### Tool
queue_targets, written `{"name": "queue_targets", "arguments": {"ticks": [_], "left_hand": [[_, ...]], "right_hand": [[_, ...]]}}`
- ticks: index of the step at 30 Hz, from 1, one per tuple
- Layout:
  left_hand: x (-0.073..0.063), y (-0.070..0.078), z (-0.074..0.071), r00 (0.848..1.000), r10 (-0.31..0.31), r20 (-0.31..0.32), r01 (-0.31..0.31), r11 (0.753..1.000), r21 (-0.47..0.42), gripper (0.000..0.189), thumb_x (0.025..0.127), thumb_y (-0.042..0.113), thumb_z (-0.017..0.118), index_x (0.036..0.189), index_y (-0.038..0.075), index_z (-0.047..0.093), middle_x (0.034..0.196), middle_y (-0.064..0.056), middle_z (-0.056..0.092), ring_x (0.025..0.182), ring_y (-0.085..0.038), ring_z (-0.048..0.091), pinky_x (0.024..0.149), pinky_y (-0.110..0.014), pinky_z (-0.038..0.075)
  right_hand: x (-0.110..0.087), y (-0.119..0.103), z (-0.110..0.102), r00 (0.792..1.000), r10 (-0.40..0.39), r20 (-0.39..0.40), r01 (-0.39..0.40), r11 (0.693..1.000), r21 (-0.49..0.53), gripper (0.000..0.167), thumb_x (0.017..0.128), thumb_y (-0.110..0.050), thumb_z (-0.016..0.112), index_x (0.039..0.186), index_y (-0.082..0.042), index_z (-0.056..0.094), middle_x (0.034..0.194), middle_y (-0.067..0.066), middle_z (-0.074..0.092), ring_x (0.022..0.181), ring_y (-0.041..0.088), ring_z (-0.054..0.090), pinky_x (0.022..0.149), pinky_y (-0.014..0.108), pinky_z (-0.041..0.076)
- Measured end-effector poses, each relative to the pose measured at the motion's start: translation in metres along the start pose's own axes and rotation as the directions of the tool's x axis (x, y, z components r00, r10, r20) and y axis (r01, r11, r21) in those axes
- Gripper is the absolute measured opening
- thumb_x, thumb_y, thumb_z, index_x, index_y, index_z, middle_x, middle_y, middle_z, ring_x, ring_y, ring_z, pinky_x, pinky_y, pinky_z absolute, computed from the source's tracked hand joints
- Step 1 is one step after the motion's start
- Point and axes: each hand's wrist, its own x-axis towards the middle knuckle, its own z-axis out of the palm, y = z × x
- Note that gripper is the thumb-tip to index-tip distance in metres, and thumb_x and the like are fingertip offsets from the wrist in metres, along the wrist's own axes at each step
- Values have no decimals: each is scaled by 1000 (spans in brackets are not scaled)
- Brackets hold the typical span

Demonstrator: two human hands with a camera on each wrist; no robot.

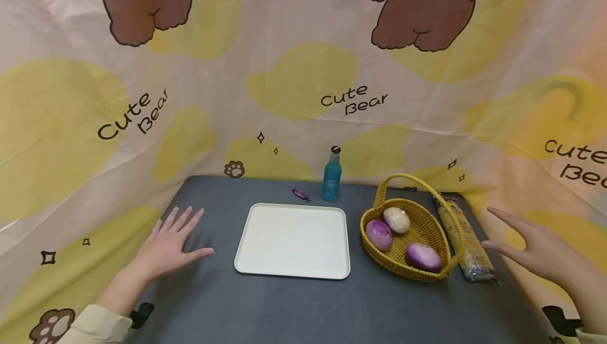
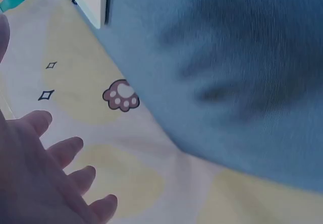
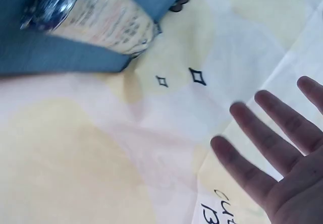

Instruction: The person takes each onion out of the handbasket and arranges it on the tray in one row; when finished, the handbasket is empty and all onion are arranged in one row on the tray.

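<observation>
With fingers spread, my left hand (image 1: 166,246) hovers over the left side of the dark grey table (image 1: 294,307), holding nothing. A white rectangular tray (image 1: 293,241) lies to its right at mid-table. My right hand (image 1: 545,249) is held in the air past the table's right edge, its fingers extended and nothing in it. Nearest to it is a long yellowish printed plastic packet (image 1: 467,241). Beside the packet stands a yellow wicker basket (image 1: 448,233) with a tall handle. Inside lie two purple onions (image 1: 379,234) and a whiter, purple-tinged bulb (image 1: 396,220).
Behind the tray stands a blue bottle (image 1: 332,175) with a dark cap. A small purple wrapped candy (image 1: 301,194) lies to its left. A cloth (image 1: 284,91) printed with bears and lettering hangs behind and around the table.
</observation>
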Motion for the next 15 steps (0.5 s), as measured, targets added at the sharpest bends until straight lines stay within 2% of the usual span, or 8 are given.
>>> {"name": "queue_targets", "arguments": {"ticks": [4,9,11,12,14,15], "left_hand": [[1,-1,15,1000,-1,-19,0,999,-49,105,83,74,63,162,18,23,162,-25,29,148,-55,18,113,-75,14],[-4,0,31,999,-15,-36,10,990,-138,103,84,68,68,160,12,28,160,-26,32,146,-55,23,110,-74,22],[-4,2,37,999,-18,-41,11,985,-175,102,84,66,69,159,9,31,159,-27,33,146,-54,25,110,-73,26],[-3,4,40,999,-19,-44,10,981,-194,102,84,65,70,159,8,32,159,-27,34,146,-54,26,109,-72,28],[-2,8,45,999,-15,-46,5,974,-227,101,84,64,71,158,6,33,158,-27,35,145,-53,28,110,-70,29],[-2,10,48,999,-17,-44,6,970,-243,101,84,64,71,158,6,33,158,-27,36,145,-52,29,111,-69,30]], "right_hand": [[-4,-7,2,995,-40,-95,43,999,29,84,88,-37,78,156,-7,38,137,33,56,108,54,61,77,66,51],[-4,-19,-1,984,-17,-175,29,997,66,75,90,-34,77,152,-7,44,133,29,59,101,42,63,65,40,58],[-5,-25,-1,975,-7,-224,30,995,99,71,90,-31,78,149,-7,48,131,29,61,96,15,67,62,23,54],[-5,-28,-1,968,-7,-252,38,992,120,69,89,-29,79,148,-7,50,128,29,62,94,2,65,63,17,52],[-4,-35,1,948,-11,-318,65,985,163,66,87,-23,81,145,-6,54,122,28,66,90,-21,53,64,6,47],[-3,-39,2,935,-12,-355,82,979,184,65,86,-19,82,143,-6,56,117,27,68,90,-29,46,65,2,45]]}}
